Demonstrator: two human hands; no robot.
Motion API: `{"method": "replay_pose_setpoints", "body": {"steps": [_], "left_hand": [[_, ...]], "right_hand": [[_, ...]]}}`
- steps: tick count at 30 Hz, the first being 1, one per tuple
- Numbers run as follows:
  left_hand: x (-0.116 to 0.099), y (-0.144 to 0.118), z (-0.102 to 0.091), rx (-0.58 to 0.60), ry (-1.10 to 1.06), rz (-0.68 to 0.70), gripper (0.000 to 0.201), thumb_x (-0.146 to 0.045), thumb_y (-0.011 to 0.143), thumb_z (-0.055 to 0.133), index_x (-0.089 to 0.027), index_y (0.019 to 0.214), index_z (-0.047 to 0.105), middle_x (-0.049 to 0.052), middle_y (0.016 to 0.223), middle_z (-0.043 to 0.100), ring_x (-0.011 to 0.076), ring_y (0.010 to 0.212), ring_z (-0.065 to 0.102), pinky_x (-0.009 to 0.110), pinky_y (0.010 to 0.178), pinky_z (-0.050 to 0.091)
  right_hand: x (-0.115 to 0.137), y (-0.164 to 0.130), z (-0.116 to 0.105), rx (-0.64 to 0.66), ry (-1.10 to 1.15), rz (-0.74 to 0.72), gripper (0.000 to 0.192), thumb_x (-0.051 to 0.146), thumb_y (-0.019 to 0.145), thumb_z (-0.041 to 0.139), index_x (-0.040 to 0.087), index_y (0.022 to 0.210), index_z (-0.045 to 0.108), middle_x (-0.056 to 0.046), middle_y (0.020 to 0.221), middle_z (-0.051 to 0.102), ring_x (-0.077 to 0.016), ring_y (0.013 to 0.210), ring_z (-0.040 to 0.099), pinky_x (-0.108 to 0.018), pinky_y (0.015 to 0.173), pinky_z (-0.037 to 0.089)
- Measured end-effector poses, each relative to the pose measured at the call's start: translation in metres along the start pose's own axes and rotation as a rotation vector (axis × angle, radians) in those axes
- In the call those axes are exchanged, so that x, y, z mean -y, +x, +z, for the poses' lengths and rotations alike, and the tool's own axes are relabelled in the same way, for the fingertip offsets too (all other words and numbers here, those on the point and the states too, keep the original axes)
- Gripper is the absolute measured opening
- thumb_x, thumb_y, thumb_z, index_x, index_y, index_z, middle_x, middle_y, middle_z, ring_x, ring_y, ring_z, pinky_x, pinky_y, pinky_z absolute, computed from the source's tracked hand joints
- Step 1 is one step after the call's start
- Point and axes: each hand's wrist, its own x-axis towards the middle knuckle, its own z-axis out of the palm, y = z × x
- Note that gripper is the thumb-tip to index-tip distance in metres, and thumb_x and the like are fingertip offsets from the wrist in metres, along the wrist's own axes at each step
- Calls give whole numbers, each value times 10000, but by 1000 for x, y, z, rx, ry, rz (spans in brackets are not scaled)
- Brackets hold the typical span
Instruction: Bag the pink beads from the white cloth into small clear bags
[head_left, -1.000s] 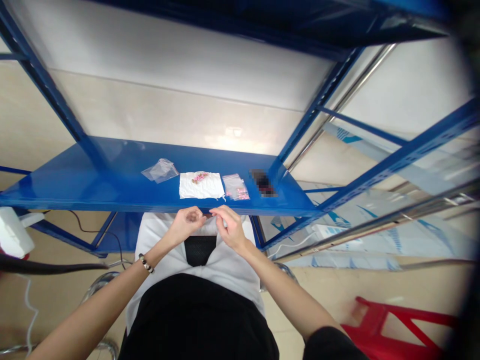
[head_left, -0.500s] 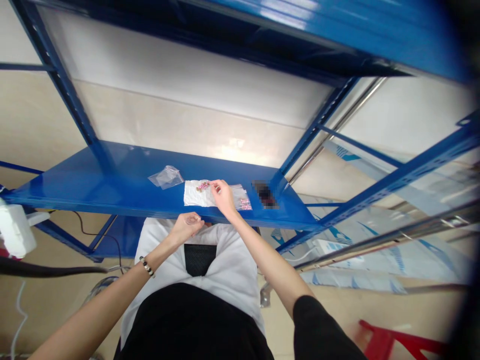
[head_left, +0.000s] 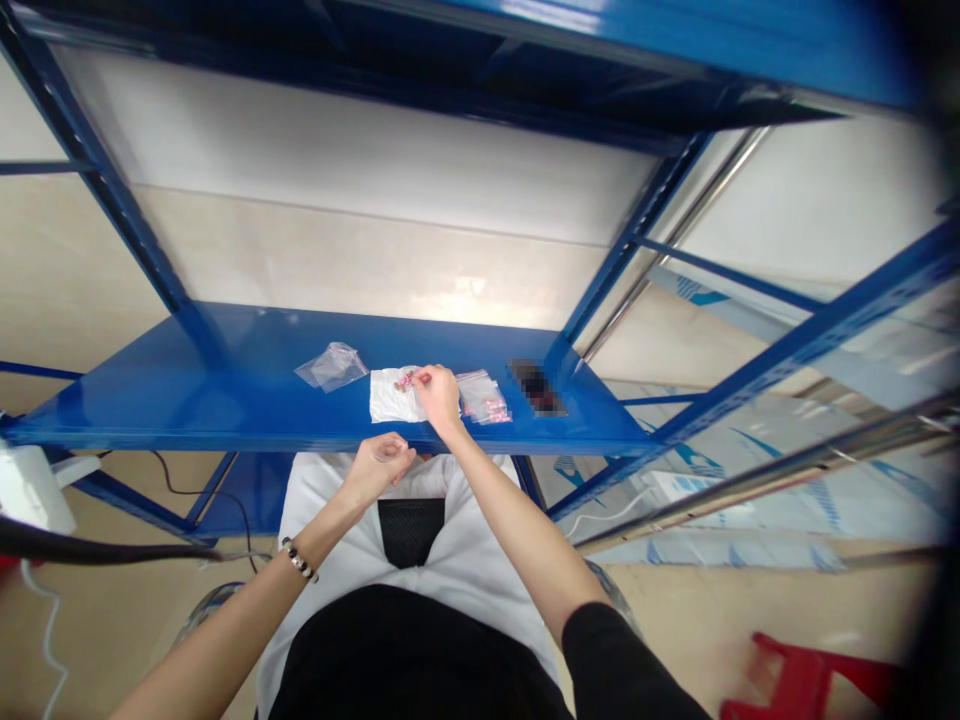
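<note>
Though the right hand point(head_left: 441, 396) has its fingers point(head_left: 424, 376) nearly together at the pink beads point(head_left: 405, 381) on the white cloth point(head_left: 388, 407), any hold is unclear, likewise in the curled left hand point(head_left: 381, 468); beads look light, rolly: pinch singly.

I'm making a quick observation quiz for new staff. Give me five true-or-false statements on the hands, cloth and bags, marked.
1. The right hand is over part of the cloth. True.
2. The left hand lies flat on the shelf. False: the left hand is off the shelf, in front of its near edge.
3. Both clear bags lie on the same side of the cloth. False: the left bag and the right bag lie on opposite sides.
4. Some pink pieces lie on the cloth. True.
5. The bracelet is on the right wrist. False: the bracelet is on the left wrist.
</note>
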Motion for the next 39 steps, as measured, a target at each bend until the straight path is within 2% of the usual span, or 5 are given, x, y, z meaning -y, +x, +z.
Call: {"method": "replay_pose_setpoints", "body": {"steps": [9, 14, 24, 31, 39], "left_hand": [[-2, -1, 0, -18, -7, 5, 284, -377, 762, 708, -171, 697, 524, -58, 438, 501, 69, 385, 404, 200, 450, 323], [0, 4, -3, -60, -27, 1, 304, -394, 731, 732, -172, 705, 526, -62, 422, 500, 72, 371, 402, 201, 435, 317], [4, 4, -7, -85, 32, 21, 307, -347, 762, 703, -160, 607, 516, -25, 438, 517, 78, 406, 432, 207, 453, 319], [2, 4, -5, -47, -38, 20, 278, -381, 770, 707, -173, 721, 530, -49, 433, 511, 72, 378, 403, 198, 429, 312], [3, 3, -4, -44, -35, 2, 296, -395, 759, 711, -175, 717, 519, -52, 433, 507, 68, 364, 395, 195, 411, 328]], "right_hand": [[8, 0, -5, 41, 25, -72, 108, 236, 804, 695, 202, 706, 725, -48, 784, 688, -196, 808, 596, -304, 819, 422], [35, -13, -33, 7, 338, -187, 93, 258, 829, 675, 190, 781, 718, -30, 791, 660, -172, 801, 575, -297, 794, 440], [57, -55, -76, 476, 598, -347, 135, 322, 838, 682, 195, 839, 726, -29, 829, 679, -164, 841, 605, -290, 810, 458], [12, -7, -51, 202, 527, -106, 193, 316, 844, 611, 166, 786, 718, -45, 814, 722, -176, 772, 639, -266, 717, 455], [-20, 16, -9, 114, 279, -5, 159, 270, 812, 602, 176, 804, 729, -47, 789, 729, -181, 724, 659, -263, 706, 480]]}}
